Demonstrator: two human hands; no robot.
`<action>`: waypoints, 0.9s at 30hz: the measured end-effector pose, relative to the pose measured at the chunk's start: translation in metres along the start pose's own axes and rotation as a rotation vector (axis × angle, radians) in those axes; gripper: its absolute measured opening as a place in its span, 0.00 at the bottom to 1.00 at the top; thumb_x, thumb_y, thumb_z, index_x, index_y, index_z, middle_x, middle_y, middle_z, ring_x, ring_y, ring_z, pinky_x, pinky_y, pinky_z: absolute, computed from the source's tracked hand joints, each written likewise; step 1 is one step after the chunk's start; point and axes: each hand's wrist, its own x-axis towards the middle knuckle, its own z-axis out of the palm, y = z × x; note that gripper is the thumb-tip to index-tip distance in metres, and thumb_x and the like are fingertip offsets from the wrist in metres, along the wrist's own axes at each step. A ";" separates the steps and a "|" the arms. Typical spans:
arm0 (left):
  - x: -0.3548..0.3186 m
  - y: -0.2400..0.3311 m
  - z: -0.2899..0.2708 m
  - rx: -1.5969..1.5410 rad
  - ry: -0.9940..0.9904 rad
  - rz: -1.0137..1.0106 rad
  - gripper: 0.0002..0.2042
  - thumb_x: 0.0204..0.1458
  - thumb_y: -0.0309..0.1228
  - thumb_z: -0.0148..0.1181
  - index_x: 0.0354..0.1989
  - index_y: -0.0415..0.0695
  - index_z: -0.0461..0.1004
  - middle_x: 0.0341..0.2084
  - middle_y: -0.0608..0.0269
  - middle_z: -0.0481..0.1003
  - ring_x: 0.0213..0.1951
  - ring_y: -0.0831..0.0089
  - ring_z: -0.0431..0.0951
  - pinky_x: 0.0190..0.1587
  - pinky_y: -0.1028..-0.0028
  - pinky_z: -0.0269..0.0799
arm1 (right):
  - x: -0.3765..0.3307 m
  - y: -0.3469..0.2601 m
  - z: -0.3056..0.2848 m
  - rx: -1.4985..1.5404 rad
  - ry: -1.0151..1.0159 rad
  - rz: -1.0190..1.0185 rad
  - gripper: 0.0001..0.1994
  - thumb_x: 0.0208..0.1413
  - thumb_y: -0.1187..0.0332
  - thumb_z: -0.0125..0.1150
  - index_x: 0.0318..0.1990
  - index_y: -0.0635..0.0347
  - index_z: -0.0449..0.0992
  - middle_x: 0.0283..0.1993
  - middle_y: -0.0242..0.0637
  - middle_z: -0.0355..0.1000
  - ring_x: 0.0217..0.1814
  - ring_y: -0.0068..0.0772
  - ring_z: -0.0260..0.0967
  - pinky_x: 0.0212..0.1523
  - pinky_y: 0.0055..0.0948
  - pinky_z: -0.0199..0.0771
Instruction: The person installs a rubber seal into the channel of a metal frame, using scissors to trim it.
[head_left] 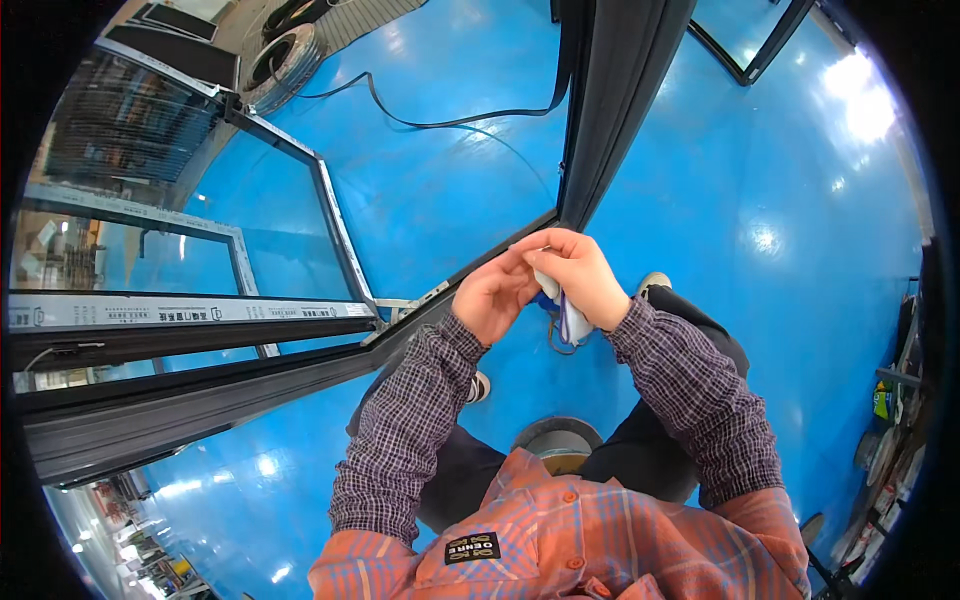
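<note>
My right hand (579, 277) is closed around a bunched white cloth (574, 322) with blue-purple edging, which hangs below the palm. Its fingertips meet those of my left hand (492, 298), whose palm is turned up and whose fingers are stretched out. Whether anything small lies between the touching fingertips is hidden. Just beyond both hands runs the corner of a large dark window frame (560, 215), standing close to the fingers without visible contact.
A glazed sash (290, 140) with white protective film stands opened out at the left. Coiled strip rolls (284, 68) lie at the far left, with a black strip (450, 122) trailing over the blue floor (780, 300). Shelving (890, 430) lines the right. A round stool (558, 434) is beneath me.
</note>
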 end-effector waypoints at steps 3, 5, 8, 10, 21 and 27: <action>-0.002 -0.001 0.010 -0.052 0.012 0.084 0.22 0.47 0.20 0.43 0.54 0.33 0.61 0.48 0.50 0.69 0.48 0.64 0.70 0.53 0.71 0.65 | 0.002 0.006 -0.005 -0.189 0.061 -0.056 0.06 0.53 0.72 0.53 0.39 0.59 0.71 0.23 0.30 0.66 0.20 0.19 0.59 0.20 0.17 0.58; -0.001 0.003 0.013 -0.132 -0.008 0.107 0.22 0.47 0.20 0.42 0.54 0.33 0.62 0.47 0.50 0.70 0.47 0.64 0.71 0.52 0.70 0.66 | 0.003 0.009 -0.005 -0.398 0.073 -0.041 0.06 0.53 0.72 0.54 0.38 0.60 0.72 0.22 0.29 0.66 0.20 0.18 0.58 0.21 0.17 0.59; 0.002 0.000 0.011 -0.212 -0.029 0.127 0.23 0.47 0.20 0.41 0.55 0.34 0.62 0.46 0.50 0.70 0.46 0.64 0.71 0.51 0.69 0.67 | 0.004 0.009 -0.005 -0.608 0.089 -0.024 0.05 0.53 0.72 0.55 0.37 0.60 0.74 0.20 0.29 0.66 0.20 0.18 0.57 0.22 0.18 0.59; 0.005 -0.018 -0.015 0.127 0.010 0.043 0.21 0.48 0.21 0.41 0.53 0.34 0.63 0.44 0.52 0.71 0.43 0.66 0.71 0.49 0.70 0.66 | 0.005 0.009 0.000 -0.509 0.148 -0.054 0.05 0.52 0.73 0.56 0.35 0.62 0.75 0.21 0.29 0.67 0.20 0.19 0.58 0.22 0.19 0.60; 0.027 -0.018 -0.024 -0.046 0.200 -0.040 0.16 0.54 0.31 0.45 0.50 0.37 0.68 0.38 0.56 0.73 0.33 0.68 0.72 0.40 0.72 0.69 | -0.009 0.015 0.031 -0.475 0.166 -0.224 0.05 0.51 0.72 0.57 0.30 0.64 0.77 0.20 0.30 0.69 0.20 0.20 0.59 0.21 0.18 0.61; 0.027 -0.017 -0.017 1.406 0.168 0.064 0.21 0.56 0.36 0.49 0.57 0.44 0.63 0.39 0.54 0.74 0.33 0.66 0.74 0.39 0.72 0.73 | -0.017 0.006 0.053 -0.429 0.170 -0.258 0.06 0.51 0.71 0.57 0.31 0.65 0.77 0.20 0.29 0.69 0.20 0.18 0.58 0.20 0.17 0.59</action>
